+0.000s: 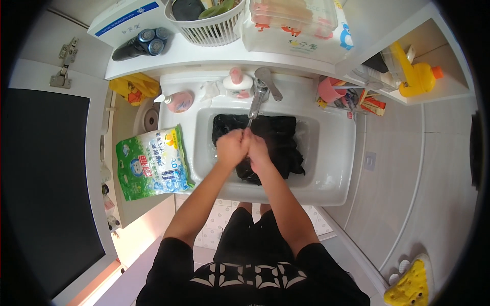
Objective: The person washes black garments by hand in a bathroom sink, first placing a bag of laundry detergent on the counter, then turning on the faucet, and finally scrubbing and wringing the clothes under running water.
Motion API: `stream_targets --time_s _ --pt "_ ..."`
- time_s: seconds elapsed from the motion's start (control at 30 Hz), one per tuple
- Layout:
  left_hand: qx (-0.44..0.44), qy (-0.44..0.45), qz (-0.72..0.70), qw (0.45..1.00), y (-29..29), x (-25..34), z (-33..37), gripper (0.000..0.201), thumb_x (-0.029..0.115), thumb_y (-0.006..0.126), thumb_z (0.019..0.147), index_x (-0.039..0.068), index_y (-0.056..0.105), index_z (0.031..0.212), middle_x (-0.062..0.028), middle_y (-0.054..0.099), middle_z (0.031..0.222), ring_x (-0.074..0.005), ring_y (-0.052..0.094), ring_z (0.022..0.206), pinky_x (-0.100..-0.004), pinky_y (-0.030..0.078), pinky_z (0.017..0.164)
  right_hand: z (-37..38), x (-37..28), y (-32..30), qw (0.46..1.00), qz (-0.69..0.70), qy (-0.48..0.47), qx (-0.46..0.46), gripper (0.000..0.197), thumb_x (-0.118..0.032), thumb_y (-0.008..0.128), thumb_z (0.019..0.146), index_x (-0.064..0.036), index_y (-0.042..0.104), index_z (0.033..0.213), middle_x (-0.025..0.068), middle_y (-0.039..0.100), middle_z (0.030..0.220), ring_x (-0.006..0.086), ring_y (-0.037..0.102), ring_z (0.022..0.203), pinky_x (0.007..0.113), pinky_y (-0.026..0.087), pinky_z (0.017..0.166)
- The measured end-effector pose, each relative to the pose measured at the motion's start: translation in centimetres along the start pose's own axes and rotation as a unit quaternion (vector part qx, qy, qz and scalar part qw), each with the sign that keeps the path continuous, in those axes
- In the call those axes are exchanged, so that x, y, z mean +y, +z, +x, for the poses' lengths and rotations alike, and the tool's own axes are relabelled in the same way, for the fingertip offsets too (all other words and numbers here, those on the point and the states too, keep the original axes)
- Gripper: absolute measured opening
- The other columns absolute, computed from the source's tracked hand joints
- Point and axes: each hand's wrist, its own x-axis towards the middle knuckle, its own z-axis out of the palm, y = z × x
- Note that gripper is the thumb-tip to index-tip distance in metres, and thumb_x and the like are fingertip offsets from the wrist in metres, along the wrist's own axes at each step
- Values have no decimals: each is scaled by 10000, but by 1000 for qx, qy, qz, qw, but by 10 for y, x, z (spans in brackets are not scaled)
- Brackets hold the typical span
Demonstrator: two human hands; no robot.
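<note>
Both of my hands are pressed together under the tap (258, 99), over the white sink (334, 173). My left hand (232, 148) is closed, its fingers curled in against the right. My right hand (259, 149) is closed too and meets it at the fingertips. Whatever lies between them, if anything, is hidden. Below them a wet black cloth (278, 137) spreads across the basin, bunched at its right and lower edges. A thin stream of water appears to run from the spout onto my fingers.
A green-and-white detergent bag (153, 163) lies left of the sink. Behind the basin stand a pink pump bottle (179, 102) and a white bottle with a pink top (238, 84). The shelf above holds an electric shaver (143, 45) and a white basket (206, 30). An open mirrored door (48, 188) stands left.
</note>
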Motion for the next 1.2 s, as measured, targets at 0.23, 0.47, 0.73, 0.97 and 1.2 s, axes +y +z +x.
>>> stream_targets --time_s 0.23,0.47,0.73,0.97,1.2 --pt "3 12 -96 995 4 10 -14 337 233 602 966 6 623 718 -167 574 592 -357 575 523 -417 453 505 -2 -7 2 999 2 -18 -47 328 -365 556 1035 -113 648 846 -45 573 770 69 518 724 266 421 651" --pt "5 6 -83 997 11 11 -11 334 224 589 975 18 624 715 -188 593 624 -367 592 546 -427 447 506 5 -8 -5 998 -5 -8 -61 325 -383 550 1028 -102 660 909 -16 610 821 73 548 725 262 425 623" --pt "-100 -248 -348 899 -8 -1 -1 262 181 567 988 88 716 1182 -97 752 939 -191 701 817 -324 556 755 4 -7 -9 977 -161 -110 -87 289 -274 502 1045 -33 658 1084 27 615 807 126 581 772 281 453 702" --pt "-151 -221 -45 963 -17 -29 7 491 414 547 1008 2 740 820 -200 676 702 -404 669 706 -464 520 663 -12 -29 -19 827 -446 -327 -99 203 -128 617 937 -52 677 1116 130 680 971 283 660 763 336 509 726" --pt "-1 -267 -53 962 -39 -68 3 366 401 671 933 50 727 850 -126 703 755 -290 678 647 -375 523 629 -39 3 -47 741 -562 -366 26 522 -253 837 747 -37 641 1179 145 626 984 352 596 953 438 490 856"
